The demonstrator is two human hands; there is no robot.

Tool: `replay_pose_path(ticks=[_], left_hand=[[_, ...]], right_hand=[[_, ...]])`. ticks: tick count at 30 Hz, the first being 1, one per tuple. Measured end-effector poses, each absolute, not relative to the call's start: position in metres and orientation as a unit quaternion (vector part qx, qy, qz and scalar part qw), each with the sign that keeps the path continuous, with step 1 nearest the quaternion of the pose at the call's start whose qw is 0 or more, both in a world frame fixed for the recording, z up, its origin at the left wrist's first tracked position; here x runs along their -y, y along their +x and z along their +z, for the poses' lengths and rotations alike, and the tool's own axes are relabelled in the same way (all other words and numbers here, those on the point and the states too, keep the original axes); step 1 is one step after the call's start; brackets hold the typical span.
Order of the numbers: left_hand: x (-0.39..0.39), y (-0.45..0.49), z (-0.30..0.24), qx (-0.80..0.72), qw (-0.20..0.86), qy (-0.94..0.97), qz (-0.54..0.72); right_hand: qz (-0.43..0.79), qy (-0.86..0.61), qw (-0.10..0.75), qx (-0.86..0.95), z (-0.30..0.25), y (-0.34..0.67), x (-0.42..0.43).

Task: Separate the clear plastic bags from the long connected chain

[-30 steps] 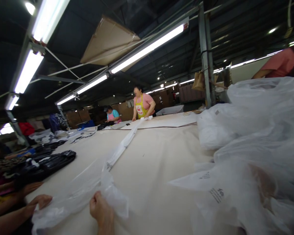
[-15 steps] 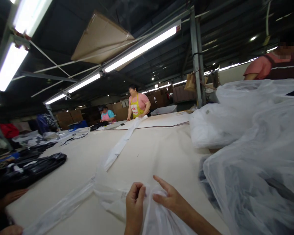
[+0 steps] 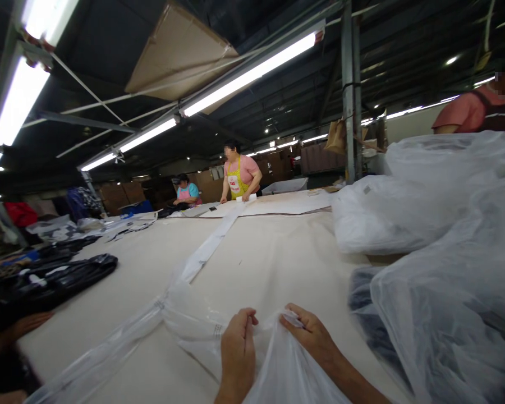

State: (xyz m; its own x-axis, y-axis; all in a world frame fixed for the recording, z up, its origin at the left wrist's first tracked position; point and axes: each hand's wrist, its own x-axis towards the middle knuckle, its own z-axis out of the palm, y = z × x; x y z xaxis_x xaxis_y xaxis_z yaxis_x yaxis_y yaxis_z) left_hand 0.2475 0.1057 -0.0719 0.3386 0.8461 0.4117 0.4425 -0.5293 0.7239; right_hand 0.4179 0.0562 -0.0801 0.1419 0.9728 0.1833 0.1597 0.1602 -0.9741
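At the near edge of the table, my right hand (image 3: pixel 311 335) pinches the top edge of a thin, clear plastic bag (image 3: pixel 286 365), whose film hangs in folds down toward me. My left hand (image 3: pixel 238 348) is beside it, fingers curled in at the bag's other side; its fingertips are partly hidden, but the film appears to be caught in them. Spread flat beyond my left hand is more clear plastic film (image 3: pixel 193 320) with small printed marks. A long folded plastic strip (image 3: pixel 210 247) runs from there across the table.
The pale tabletop (image 3: pixel 286 252) stretches ahead. Bagged garments (image 3: pixel 446 303) are piled at the right, dark bagged items (image 3: pixel 63 280) at the left. Another person's hand (image 3: pixel 33 322) rests at the left edge. A person in a yellow apron (image 3: pixel 238 178) stands at the far side.
My right hand, open with fingers spread before, has closed on the plastic bag's edge and lifted it. My left hand has turned, showing more of its back.
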Motion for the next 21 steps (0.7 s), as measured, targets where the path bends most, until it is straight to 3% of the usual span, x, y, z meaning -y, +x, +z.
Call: replay_pose_path(ticks=[4,7,15,21], left_hand=[[-0.129,0.222,-0.075,-0.511,0.112,0.781,0.341],[-0.144,0.2,-0.074,-0.538,0.072,0.775,0.323],[-0.142,0.19,-0.063,-0.435,0.273,0.751,0.416],[-0.138,0.198,-0.063,-0.438,0.29,0.723,0.449]], right_hand=[[0.401,-0.502,0.549,0.535,-0.078,0.426,-0.054],[0.427,-0.483,0.577,0.502,-0.076,0.432,-0.053],[0.384,-0.584,0.66,0.276,-0.068,0.471,-0.056],[0.46,-0.507,0.685,0.249,-0.076,0.478,-0.057]])
